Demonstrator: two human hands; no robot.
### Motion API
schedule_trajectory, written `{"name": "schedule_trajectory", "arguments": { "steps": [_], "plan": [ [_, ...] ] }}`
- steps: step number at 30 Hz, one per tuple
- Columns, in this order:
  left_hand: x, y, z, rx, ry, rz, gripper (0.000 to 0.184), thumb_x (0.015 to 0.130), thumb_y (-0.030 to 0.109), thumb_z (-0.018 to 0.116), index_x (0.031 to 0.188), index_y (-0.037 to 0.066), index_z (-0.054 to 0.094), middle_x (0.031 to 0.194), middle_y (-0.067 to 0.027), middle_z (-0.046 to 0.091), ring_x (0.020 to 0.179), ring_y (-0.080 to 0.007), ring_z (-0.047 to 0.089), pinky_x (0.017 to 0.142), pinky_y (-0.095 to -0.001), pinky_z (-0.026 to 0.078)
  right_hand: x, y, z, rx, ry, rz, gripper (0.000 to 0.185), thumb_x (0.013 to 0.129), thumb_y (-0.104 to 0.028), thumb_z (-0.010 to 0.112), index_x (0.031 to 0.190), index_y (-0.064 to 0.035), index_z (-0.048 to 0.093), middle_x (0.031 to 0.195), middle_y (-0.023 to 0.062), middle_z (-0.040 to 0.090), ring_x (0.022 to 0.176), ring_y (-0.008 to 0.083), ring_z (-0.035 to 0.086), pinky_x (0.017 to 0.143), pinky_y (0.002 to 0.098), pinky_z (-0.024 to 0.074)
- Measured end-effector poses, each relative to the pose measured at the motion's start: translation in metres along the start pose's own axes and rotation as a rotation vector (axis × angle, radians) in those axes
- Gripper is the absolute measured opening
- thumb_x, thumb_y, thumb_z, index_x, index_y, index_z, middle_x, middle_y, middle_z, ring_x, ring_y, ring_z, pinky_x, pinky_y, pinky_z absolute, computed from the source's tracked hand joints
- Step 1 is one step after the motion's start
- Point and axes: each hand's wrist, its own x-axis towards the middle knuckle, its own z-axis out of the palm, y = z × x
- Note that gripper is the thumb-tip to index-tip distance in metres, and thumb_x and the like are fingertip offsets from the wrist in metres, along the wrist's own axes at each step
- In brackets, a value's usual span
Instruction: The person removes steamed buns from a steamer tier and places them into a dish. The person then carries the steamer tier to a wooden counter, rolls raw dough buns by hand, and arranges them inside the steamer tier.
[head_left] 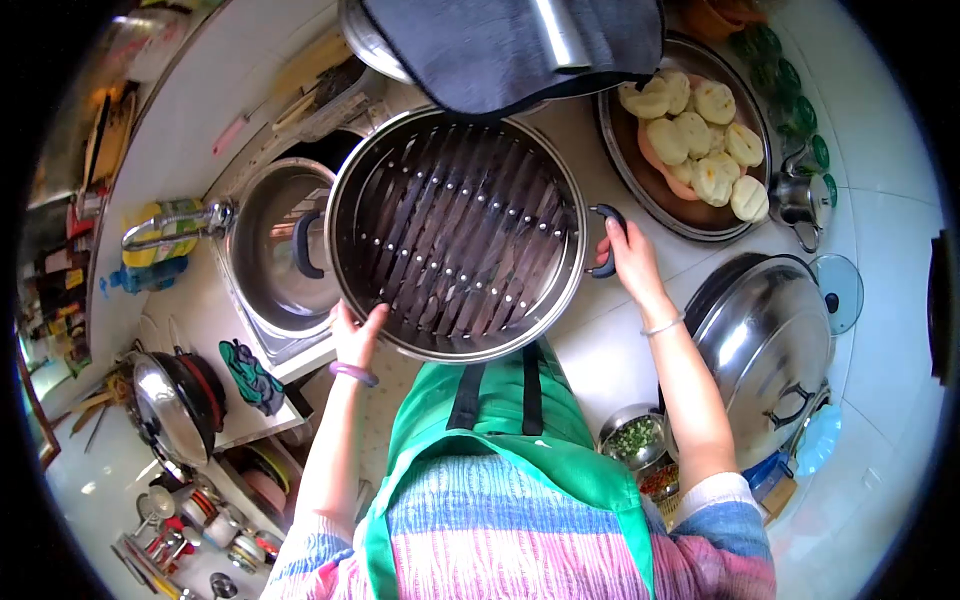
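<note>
A large round metal steamer pot (458,348) is held in front of my body, its opening facing up. Dark slats with shiny rivets form a rack (455,235) inside it. My right hand (627,258) is closed around the black handle on the pot's right side. On the lower left, my left hand (357,328) grips the rim, thumb over the edge and the other fingers partly hidden. The pot's left black handle (307,244) is not held.
Left of the pot, a metal basin (282,290) sits in the sink under a faucet (180,226). A tray (728,232) of pale buns (692,135) stands upper right. Below it are a large domed lid (755,350) and a bowl of chopped greens (634,438). Dark cloth (500,50) hangs at the top.
</note>
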Motion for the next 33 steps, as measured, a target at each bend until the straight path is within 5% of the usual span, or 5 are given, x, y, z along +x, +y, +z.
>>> {"name": "schedule_trajectory", "arguments": {
  "steps": [2, 8, 16, 26, 33],
  "plan": [
    [-0.003, -0.002, 0.011, -0.199, 0.047, 0.096, 0.062, 0.071, 0.010, 0.074, 0.127, 0.000, 0.050, 0.116, -0.0158, 0.058, 0.101, -0.0263, 0.059, 0.090, -0.0370, 0.047, 0.001, -0.008, 0.006, 0.042, 0.050, -0.008, 0.038, 0.098, -0.036, 0.053, 0.097, 0.0018, 0.060, 0.063, 0.0061, 0.062, 0.050, 0.0125, 0.058, 0.048, 0.0275, 0.0474],
    [-0.007, -0.032, -0.012, -0.337, 0.000, 0.103, 0.062, 0.068, 0.006, 0.066, 0.127, 0.000, 0.050, 0.115, -0.0178, 0.057, 0.109, -0.0301, 0.054, 0.095, -0.0382, 0.042, -0.048, -0.035, 0.017, 0.001, 0.121, -0.095, 0.038, 0.098, -0.035, 0.054, 0.095, 0.0018, 0.061, 0.060, 0.0052, 0.059, 0.047, 0.0120, 0.055, 0.046, 0.0258, 0.0454],
    [-0.109, -0.050, -0.096, -0.702, -0.102, 0.003, 0.066, 0.077, -0.002, 0.055, 0.140, 0.003, 0.038, 0.115, -0.0046, 0.054, 0.099, -0.0137, 0.054, 0.087, -0.0256, 0.045, -0.173, -0.071, 0.051, -0.021, 0.155, -0.147, 0.038, 0.101, -0.034, 0.047, 0.100, 0.0014, 0.061, 0.061, -0.0001, 0.053, 0.050, 0.0085, 0.051, 0.049, 0.0211, 0.0421],
    [-0.239, -0.032, -0.149, -1.104, 0.191, 0.042, 0.083, 0.072, -0.002, 0.065, 0.147, 0.009, 0.029, 0.135, -0.0089, 0.047, 0.122, -0.0212, 0.048, 0.105, -0.0341, 0.038, -0.209, -0.097, 0.072, 0.143, -0.097, -0.449, 0.036, 0.102, -0.034, 0.045, 0.102, -0.0011, 0.060, 0.060, -0.0011, 0.051, 0.051, 0.0067, 0.049, 0.048, 0.0195, 0.0405],
    [-0.324, -0.048, -0.118, -1.046, 0.575, 0.186, 0.104, 0.067, -0.002, 0.070, 0.154, 0.015, 0.014, 0.143, -0.0097, 0.038, 0.122, -0.0216, 0.046, 0.102, -0.0329, 0.041, -0.220, -0.094, 0.080, 0.140, -0.291, -0.563, 0.036, 0.102, -0.034, 0.045, 0.100, -0.0024, 0.062, 0.058, -0.0040, 0.048, 0.048, 0.0049, 0.043, 0.045, 0.0188, 0.0333]
  ]
}}
